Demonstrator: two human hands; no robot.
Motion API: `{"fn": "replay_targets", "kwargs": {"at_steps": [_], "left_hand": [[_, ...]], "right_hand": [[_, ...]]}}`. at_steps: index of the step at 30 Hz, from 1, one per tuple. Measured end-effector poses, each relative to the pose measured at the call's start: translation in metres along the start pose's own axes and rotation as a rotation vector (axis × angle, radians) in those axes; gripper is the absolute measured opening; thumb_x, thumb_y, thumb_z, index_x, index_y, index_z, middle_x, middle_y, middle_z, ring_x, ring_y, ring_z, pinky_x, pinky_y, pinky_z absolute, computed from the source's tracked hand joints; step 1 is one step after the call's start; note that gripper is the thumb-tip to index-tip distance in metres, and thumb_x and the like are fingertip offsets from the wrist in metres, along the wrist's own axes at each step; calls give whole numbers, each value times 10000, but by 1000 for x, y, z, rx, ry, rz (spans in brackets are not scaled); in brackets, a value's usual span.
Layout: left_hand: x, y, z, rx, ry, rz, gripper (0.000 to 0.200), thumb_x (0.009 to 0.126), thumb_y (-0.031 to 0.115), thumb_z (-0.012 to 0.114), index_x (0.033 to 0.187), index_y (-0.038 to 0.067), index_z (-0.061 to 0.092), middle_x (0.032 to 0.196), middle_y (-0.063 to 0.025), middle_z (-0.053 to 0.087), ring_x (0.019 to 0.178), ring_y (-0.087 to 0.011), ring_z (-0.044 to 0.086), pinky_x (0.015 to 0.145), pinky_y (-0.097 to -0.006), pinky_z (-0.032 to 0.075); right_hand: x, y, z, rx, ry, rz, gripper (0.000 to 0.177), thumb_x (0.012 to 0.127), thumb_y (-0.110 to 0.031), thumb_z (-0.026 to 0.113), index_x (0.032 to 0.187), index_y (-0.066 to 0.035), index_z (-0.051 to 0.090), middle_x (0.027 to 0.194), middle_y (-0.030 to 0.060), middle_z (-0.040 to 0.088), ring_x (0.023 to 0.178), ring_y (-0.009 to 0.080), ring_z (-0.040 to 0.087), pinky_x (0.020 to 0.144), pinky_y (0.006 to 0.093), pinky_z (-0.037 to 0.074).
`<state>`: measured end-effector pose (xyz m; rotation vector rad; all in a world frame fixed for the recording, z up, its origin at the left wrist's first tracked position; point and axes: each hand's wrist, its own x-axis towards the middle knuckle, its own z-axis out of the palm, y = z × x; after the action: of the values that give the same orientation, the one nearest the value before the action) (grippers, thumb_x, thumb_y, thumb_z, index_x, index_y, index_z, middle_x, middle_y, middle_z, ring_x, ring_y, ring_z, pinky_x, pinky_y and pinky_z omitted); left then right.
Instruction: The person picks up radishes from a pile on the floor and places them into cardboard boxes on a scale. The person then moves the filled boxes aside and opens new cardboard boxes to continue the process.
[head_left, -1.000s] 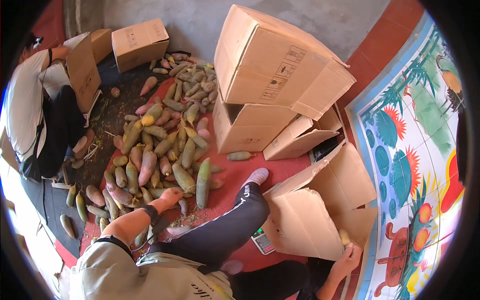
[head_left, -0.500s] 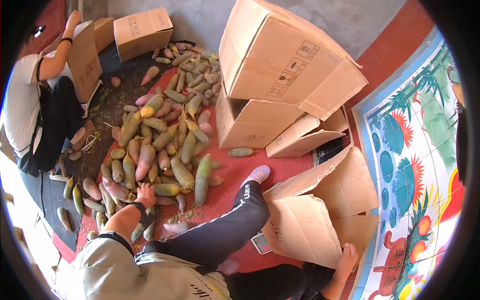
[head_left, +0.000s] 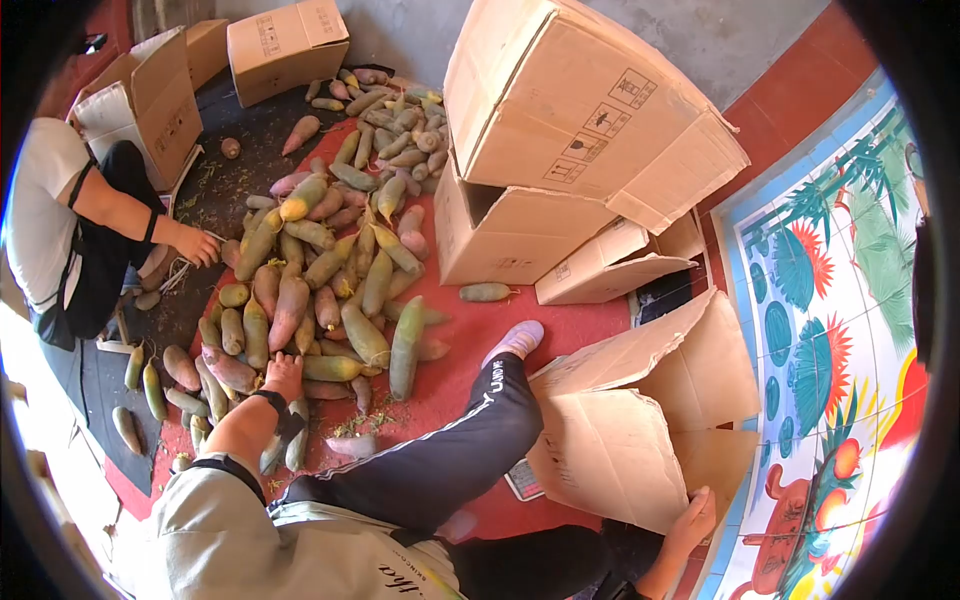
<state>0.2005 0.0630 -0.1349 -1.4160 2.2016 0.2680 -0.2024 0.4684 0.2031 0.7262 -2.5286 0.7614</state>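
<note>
Left hand (head_left: 285, 372) lies palm-down on the near edge of the radish pile (head_left: 330, 270) on the red floor (head_left: 565, 330), fingers on one root; closure cannot be determined. Right hand (head_left: 697, 515) is set against a flap of the open cardboard box (head_left: 610, 460); grip likewise unclear. Judgement: take one radish at mid-length, with the flap pushed clear.

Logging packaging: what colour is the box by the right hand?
The box is plain brown, clearest in the head view.
</note>
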Motion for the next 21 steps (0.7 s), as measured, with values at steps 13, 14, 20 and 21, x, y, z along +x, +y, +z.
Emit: {"fn": "replay_targets", "kwargs": {"at_steps": [13, 14, 20, 21], "left_hand": [[-14, 3, -30, 348, -359, 345, 483, 795, 492, 543, 1057, 102, 656, 1076, -69, 641, 996, -219, 606, 805, -373, 446], [-3, -1, -8, 290, -308, 342, 525, 781, 532, 536, 1046, 96, 660, 1069, -68, 644, 996, -213, 607, 805, -365, 454], [-41, 33, -89, -115, -139, 290, 664, 740, 649, 514, 947, 38, 670, 954, -141, 658, 942, -271, 623, 794, -366, 482], [-46, 40, -101, -192, -82, 309, 686, 733, 659, 518, 938, 21, 664, 933, -162, 656, 922, -290, 624, 789, -378, 482]], "right_hand": [[-5, -4, 2, -39, 38, -26, 293, 908, -137, 411, 683, 43, 467, 619, 149, 496, 576, 263, 470, 571, 373, 386], [-6, -4, 1, -65, 47, -27, 284, 904, -131, 416, 682, 41, 463, 625, 149, 495, 580, 269, 468, 574, 371, 385], [-13, -23, -7, -186, 132, -227, 159, 873, -105, 452, 862, 35, 525, 884, 178, 540, 789, 325, 513, 714, 393, 413], [-16, -29, -9, -184, 136, -228, 159, 873, -105, 452, 862, 35, 525, 884, 178, 540, 789, 325, 513, 714, 393, 413]]}}
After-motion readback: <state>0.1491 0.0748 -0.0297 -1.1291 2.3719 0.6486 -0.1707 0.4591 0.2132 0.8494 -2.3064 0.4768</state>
